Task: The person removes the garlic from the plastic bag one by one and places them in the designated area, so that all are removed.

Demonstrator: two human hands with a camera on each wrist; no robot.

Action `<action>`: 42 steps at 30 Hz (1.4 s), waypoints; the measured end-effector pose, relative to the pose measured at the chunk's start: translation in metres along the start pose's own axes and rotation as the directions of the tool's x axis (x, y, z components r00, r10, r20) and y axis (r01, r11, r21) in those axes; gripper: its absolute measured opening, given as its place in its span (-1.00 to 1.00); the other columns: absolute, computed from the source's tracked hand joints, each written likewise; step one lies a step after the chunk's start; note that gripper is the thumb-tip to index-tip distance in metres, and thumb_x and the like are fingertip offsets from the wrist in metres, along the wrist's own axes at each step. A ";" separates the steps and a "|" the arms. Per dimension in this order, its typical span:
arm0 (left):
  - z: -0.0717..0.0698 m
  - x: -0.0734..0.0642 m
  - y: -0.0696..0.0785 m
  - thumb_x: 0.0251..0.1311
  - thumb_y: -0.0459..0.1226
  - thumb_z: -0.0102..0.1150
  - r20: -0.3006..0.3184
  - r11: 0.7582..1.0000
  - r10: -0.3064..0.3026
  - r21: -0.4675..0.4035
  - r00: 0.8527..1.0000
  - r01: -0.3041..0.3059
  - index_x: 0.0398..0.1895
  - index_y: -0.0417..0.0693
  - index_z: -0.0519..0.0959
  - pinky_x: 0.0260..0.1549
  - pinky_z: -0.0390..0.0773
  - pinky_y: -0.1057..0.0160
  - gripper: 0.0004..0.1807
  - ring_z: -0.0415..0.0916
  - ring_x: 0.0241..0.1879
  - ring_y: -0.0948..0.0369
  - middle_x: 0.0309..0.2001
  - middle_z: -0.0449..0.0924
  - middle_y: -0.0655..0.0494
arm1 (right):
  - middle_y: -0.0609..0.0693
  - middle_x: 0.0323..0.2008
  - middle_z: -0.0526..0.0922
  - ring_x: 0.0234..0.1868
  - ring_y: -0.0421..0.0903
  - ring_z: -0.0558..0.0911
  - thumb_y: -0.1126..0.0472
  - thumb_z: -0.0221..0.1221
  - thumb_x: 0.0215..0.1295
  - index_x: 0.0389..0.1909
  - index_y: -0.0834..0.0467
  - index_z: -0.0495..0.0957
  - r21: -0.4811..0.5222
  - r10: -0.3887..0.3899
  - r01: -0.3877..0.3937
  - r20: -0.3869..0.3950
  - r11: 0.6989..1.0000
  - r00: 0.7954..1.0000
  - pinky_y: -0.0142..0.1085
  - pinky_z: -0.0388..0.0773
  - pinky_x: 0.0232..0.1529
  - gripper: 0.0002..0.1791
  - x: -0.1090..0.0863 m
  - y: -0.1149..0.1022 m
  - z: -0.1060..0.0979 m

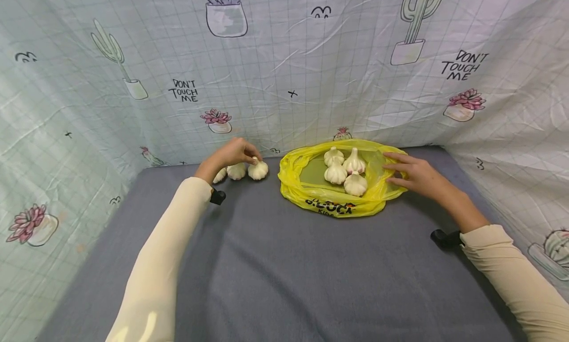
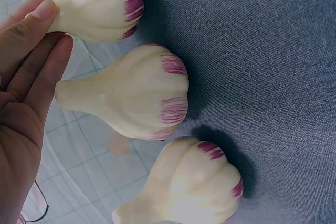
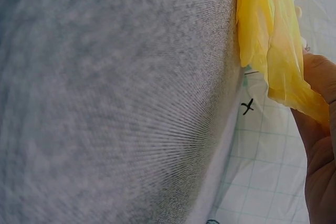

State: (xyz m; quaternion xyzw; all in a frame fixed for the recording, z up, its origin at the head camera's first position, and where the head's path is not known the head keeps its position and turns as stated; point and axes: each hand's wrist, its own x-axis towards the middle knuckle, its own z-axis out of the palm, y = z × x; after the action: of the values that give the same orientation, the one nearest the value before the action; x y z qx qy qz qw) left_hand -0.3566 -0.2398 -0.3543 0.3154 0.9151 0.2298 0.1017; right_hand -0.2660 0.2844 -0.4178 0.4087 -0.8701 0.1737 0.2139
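My left hand [image 1: 233, 153] pinches the stem of a white garlic bulb [image 1: 258, 171] with purple streaks, which stands at the back of the table. Beside it, under the hand, are a second garlic bulb [image 2: 131, 93] and a third garlic bulb [image 2: 189, 182], all in a row with stems up. To the right lies a yellow plastic bag [image 1: 338, 209], its mouth spread wide and several garlic bulbs [image 1: 335, 171] inside. At the bag's right rim my right hand [image 1: 415, 174] holds the plastic between thumb and fingers, as the right wrist view shows.
A grey cloth covers the table [image 1: 275, 273]. Close behind the bag and the bulbs hangs a white curtain [image 1: 284, 60] printed with cacti, which also encloses both sides. A black strap [image 1: 446, 238] sits at the right wrist.
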 end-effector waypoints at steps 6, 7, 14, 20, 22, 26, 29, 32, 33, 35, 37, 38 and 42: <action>-0.002 -0.001 0.000 0.22 -0.39 0.39 0.004 1.000 -0.010 0.007 1.000 0.010 -0.13 -0.20 0.79 -0.06 0.67 0.08 -0.83 0.71 -0.12 0.02 -0.16 0.78 -0.04 | 0.29 0.24 0.54 -0.50 -0.30 0.49 0.40 0.54 -0.09 0.01 0.31 0.72 0.003 -0.004 0.004 -0.009 1.000 1.000 -0.28 0.53 -0.49 -0.48 -0.001 -0.001 0.000; -0.002 -0.001 0.000 0.22 -0.39 0.40 0.005 1.000 -0.012 0.009 1.000 0.011 -0.13 -0.20 0.79 -0.06 0.67 0.08 -0.83 0.71 -0.12 0.02 -0.16 0.78 -0.04 | 0.29 0.24 0.54 -0.50 -0.30 0.49 0.40 0.54 -0.09 0.01 0.31 0.72 0.004 -0.003 0.003 -0.009 1.000 1.000 -0.28 0.53 -0.49 -0.48 -0.001 -0.001 0.000; -0.001 -0.001 -0.002 0.22 -0.38 0.40 0.005 1.000 -0.014 0.012 1.000 0.014 -0.12 -0.19 0.78 -0.06 0.67 0.07 -0.82 0.72 -0.11 0.02 -0.14 0.78 -0.05 | 0.28 0.24 0.54 -0.49 -0.30 0.48 0.38 0.54 -0.06 0.01 0.31 0.72 -0.004 0.004 -0.004 -0.009 1.000 1.000 -0.27 0.53 -0.48 -0.49 -0.001 -0.002 0.001; 0.001 -0.001 -0.003 0.21 -0.38 0.41 0.000 0.999 -0.012 0.040 1.000 0.012 -0.10 -0.20 0.78 -0.07 0.68 0.07 -0.80 0.72 -0.12 0.03 -0.14 0.78 -0.06 | 0.29 0.23 0.55 -0.48 -0.25 0.50 0.37 0.55 -0.08 -0.01 0.31 0.72 -0.006 -0.009 0.009 -0.020 1.000 1.000 -0.23 0.53 -0.45 -0.49 -0.003 -0.001 0.001; 0.002 0.000 0.000 0.21 -0.37 0.42 -0.013 0.998 -0.018 0.063 1.000 0.019 -0.08 -0.19 0.77 -0.05 0.67 0.05 -0.79 0.71 -0.10 0.02 -0.11 0.77 -0.08 | 0.29 0.23 0.55 -0.48 -0.24 0.51 0.38 0.54 -0.09 0.00 0.32 0.72 -0.006 -0.007 0.007 -0.020 1.000 1.000 -0.22 0.54 -0.45 -0.48 -0.003 -0.002 0.001; 0.003 0.000 0.015 0.24 -0.32 0.42 -0.052 0.995 -0.025 0.099 0.998 0.030 0.00 -0.17 0.75 0.03 0.64 0.00 -0.72 0.68 0.00 -0.03 -0.02 0.74 -0.12 | 0.28 0.24 0.54 -0.48 -0.25 0.52 0.37 0.54 -0.07 0.00 0.31 0.72 -0.011 -0.001 0.001 -0.014 1.000 1.000 -0.24 0.55 -0.46 -0.49 -0.003 -0.002 0.000; 0.007 0.001 0.032 0.27 -0.29 0.40 -0.077 0.994 -0.003 0.105 0.997 0.011 0.04 -0.13 0.75 0.05 0.63 0.00 -0.71 0.66 0.05 -0.04 0.03 0.73 -0.08 | 0.29 0.23 0.55 -0.49 -0.21 0.54 0.37 0.54 -0.07 0.00 0.31 0.72 -0.011 -0.002 0.002 -0.018 1.000 1.000 -0.24 0.55 -0.48 -0.50 -0.004 -0.001 0.001; 0.013 0.004 0.048 0.30 -0.29 0.37 -0.094 0.997 0.025 0.081 0.995 -0.017 0.04 -0.10 0.74 0.04 0.63 0.02 -0.73 0.66 0.04 0.00 0.03 0.74 -0.04 | 0.29 0.23 0.55 -0.48 -0.17 0.56 0.38 0.54 -0.08 0.00 0.32 0.72 -0.012 -0.003 0.003 -0.025 1.000 1.000 -0.24 0.55 -0.48 -0.49 -0.004 -0.001 0.000; 0.016 0.005 0.051 0.31 -0.29 0.36 -0.099 0.997 0.036 0.068 0.994 -0.029 0.05 -0.11 0.74 0.05 0.63 0.02 -0.73 0.66 0.04 -0.01 0.03 0.74 -0.04 | 0.29 0.23 0.55 -0.48 -0.16 0.57 0.38 0.54 -0.08 0.00 0.32 0.72 -0.011 -0.004 0.004 -0.025 1.000 1.000 -0.24 0.55 -0.49 -0.49 -0.004 -0.001 0.000; 0.021 0.007 0.060 0.32 -0.29 0.34 -0.108 0.998 0.048 0.051 0.993 -0.043 0.06 -0.10 0.73 0.05 0.63 0.03 -0.73 0.67 0.04 0.01 0.03 0.74 -0.05 | 0.29 0.23 0.55 -0.47 -0.15 0.57 0.39 0.54 -0.08 0.00 0.32 0.72 -0.008 -0.008 0.008 -0.026 1.000 1.000 -0.24 0.55 -0.48 -0.49 -0.004 -0.001 0.001; 0.026 0.009 0.068 0.34 -0.29 0.33 -0.114 0.998 0.062 0.031 0.991 -0.059 0.07 -0.11 0.73 0.06 0.63 0.03 -0.73 0.68 0.03 0.02 0.03 0.73 -0.08 | 0.30 0.22 0.55 -0.48 -0.18 0.55 0.40 0.54 -0.09 -0.01 0.32 0.72 -0.004 -0.013 0.013 -0.026 1.000 1.000 -0.24 0.54 -0.47 -0.49 -0.005 -0.001 0.000; 0.029 0.010 0.072 0.34 -0.29 0.32 -0.117 0.997 0.073 0.025 0.990 -0.070 0.07 -0.12 0.73 0.05 0.63 0.03 -0.72 0.68 0.02 0.02 0.03 0.73 -0.10 | 0.30 0.22 0.55 -0.48 -0.19 0.54 0.40 0.54 -0.10 -0.01 0.32 0.72 -0.005 -0.017 0.017 -0.026 1.000 1.000 -0.24 0.54 -0.47 -0.48 -0.005 0.000 0.000; 0.039 0.015 0.086 0.35 -0.26 0.32 -0.130 0.994 0.106 0.010 0.986 -0.105 0.08 -0.13 0.72 -0.02 0.65 0.09 -0.72 0.71 -0.04 0.09 0.02 0.74 -0.08 | 0.30 0.22 0.56 -0.49 -0.21 0.53 0.40 0.55 -0.12 -0.01 0.32 0.72 -0.011 -0.028 0.027 -0.028 1.000 0.999 -0.21 0.55 -0.46 -0.48 -0.005 0.001 0.000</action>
State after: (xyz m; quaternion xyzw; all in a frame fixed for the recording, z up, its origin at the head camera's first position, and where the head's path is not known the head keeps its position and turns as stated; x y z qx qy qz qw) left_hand -0.3097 -0.1564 -0.3468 0.3480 0.9022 0.2534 0.0288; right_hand -0.2637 0.2881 -0.4203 0.4170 -0.8621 0.1721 0.2306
